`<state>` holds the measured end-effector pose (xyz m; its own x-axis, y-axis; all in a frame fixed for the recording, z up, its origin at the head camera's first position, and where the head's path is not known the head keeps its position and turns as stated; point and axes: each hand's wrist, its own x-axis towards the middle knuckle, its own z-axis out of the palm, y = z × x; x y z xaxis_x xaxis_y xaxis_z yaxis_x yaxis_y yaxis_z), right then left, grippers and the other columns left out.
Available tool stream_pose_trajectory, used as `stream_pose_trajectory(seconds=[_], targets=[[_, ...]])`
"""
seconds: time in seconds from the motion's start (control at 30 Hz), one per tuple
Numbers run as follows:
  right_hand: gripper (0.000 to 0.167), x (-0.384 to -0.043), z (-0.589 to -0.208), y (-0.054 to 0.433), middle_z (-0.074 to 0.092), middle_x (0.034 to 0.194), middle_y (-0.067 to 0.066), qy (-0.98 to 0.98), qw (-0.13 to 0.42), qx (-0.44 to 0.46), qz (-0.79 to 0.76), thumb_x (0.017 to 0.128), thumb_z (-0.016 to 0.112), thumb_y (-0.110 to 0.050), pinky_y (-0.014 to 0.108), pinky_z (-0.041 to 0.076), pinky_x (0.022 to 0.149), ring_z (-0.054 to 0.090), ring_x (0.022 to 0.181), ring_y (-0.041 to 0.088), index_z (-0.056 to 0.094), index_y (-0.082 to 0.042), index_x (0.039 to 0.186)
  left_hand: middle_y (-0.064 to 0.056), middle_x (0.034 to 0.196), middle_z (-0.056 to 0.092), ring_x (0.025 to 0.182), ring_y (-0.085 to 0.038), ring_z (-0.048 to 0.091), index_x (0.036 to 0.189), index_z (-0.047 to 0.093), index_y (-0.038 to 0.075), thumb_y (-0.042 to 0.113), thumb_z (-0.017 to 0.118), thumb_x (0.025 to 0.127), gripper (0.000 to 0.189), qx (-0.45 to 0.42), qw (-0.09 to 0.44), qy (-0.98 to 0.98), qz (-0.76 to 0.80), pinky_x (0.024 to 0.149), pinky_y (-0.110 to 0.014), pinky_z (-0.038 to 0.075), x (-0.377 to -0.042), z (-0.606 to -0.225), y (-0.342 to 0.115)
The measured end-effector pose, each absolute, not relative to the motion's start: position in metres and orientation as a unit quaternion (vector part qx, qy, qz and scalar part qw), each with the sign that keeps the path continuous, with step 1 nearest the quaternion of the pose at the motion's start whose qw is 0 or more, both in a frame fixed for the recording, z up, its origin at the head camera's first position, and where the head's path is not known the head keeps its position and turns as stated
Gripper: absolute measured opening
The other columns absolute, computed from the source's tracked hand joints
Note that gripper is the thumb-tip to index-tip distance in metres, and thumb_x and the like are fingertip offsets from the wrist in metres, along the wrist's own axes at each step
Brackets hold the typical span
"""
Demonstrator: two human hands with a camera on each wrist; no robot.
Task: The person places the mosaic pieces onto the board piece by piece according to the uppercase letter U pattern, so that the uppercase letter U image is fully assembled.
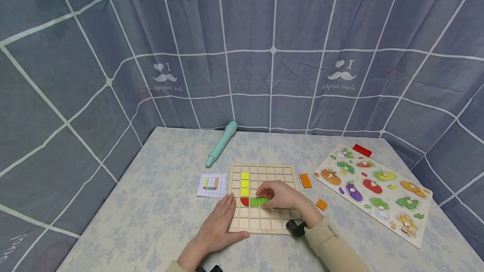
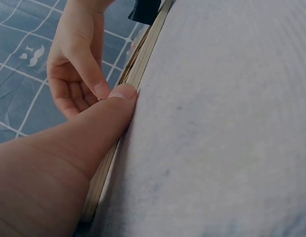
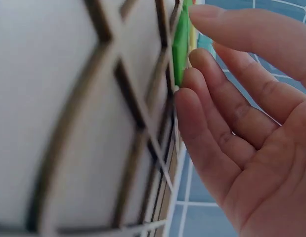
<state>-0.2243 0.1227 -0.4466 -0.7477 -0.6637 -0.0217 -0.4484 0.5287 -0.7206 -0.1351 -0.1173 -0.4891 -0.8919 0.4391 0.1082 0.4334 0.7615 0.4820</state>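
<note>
A wooden grid board (image 1: 261,223) lies on the table. Three yellow tiles (image 1: 245,183) stand in a column on it, above a red rounded tile (image 1: 245,201). Green tiles (image 1: 255,202) sit to the right of the red one, partly hidden by my right hand (image 1: 281,196). Its fingertips touch the nearer green tile (image 3: 180,52), fingers loosely bent and thumb apart from them. My left hand (image 1: 215,226) rests with straight fingers on the board's left side. Its thumb (image 2: 124,92) lies along the board's front edge.
A pattern card (image 1: 211,176) lies left of the board, a teal pen-shaped object (image 1: 222,144) behind it. Orange tiles (image 1: 305,181) and a single orange tile (image 1: 321,204) lie right of the board. Further right are a vegetable peg puzzle (image 1: 363,217) and a red piece (image 1: 362,150).
</note>
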Motion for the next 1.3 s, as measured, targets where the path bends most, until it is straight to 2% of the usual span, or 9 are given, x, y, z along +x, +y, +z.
stream_pose_trajectory(seconds=[0.4,0.7,0.93,1.1,1.3], targets=[[0.028,-0.212,-0.417,0.167,0.064,0.106,0.009,0.876,0.116,-0.304,-0.357,0.082,0.07,-0.009,0.041,0.049,0.086,0.059,0.098,0.026,0.065,-0.003,0.11,-0.018,0.152,0.022,0.141,-0.027,0.014,0.144,0.027,-0.007,0.064,0.055,0.083,0.098,0.235,0.001,0.937,0.26,0.112,-0.044,0.02,-0.136,-0.491,-0.117],[0.031,-0.197,-0.405,0.213,0.063,0.105,0.003,0.897,0.074,-0.282,-0.332,0.083,0.072,-0.019,0.036,0.051,0.083,0.059,0.094,0.02,0.064,-0.004,0.11,-0.018,0.153,0.021,0.142,-0.028,0.014,0.145,0.026,-0.007,0.063,0.054,0.083,0.097,0.237,0.007,0.934,0.266,0.112,-0.045,0.02,-0.136,-0.49,-0.119],[0.031,-0.185,-0.413,0.235,0.064,0.101,0.004,0.898,0.103,-0.245,-0.352,0.084,0.071,-0.023,0.032,0.052,0.079,0.058,0.09,0.019,0.065,-0.005,0.108,-0.017,0.153,0.02,0.142,-0.027,0.013,0.145,0.025,-0.006,0.063,0.054,0.084,0.097,0.236,0.008,0.933,0.273,0.112,-0.045,0.019,-0.136,-0.49,-0.119],[0.028,-0.18,-0.424,0.245,0.063,0.098,0.002,0.896,0.122,-0.228,-0.361,0.082,0.073,-0.018,0.029,0.051,0.075,0.058,0.087,0.019,0.065,-0.006,0.106,-0.018,0.153,0.02,0.141,-0.029,0.014,0.145,0.026,-0.007,0.062,0.055,0.084,0.097,0.237,0.005,0.932,0.274,0.112,-0.045,0.019,-0.136,-0.49,-0.119],[0.029,-0.176,-0.434,0.251,0.063,0.098,0.001,0.894,0.142,-0.215,-0.366,0.081,0.073,-0.019,0.029,0.051,0.076,0.058,0.088,0.02,0.064,-0.008,0.106,-0.018,0.152,0.021,0.141,-0.029,0.014,0.144,0.026,-0.007,0.061,0.055,0.084,0.096,0.239,-0.003,0.931,0.276,0.112,-0.045,0.019,-0.136,-0.491,-0.119]])
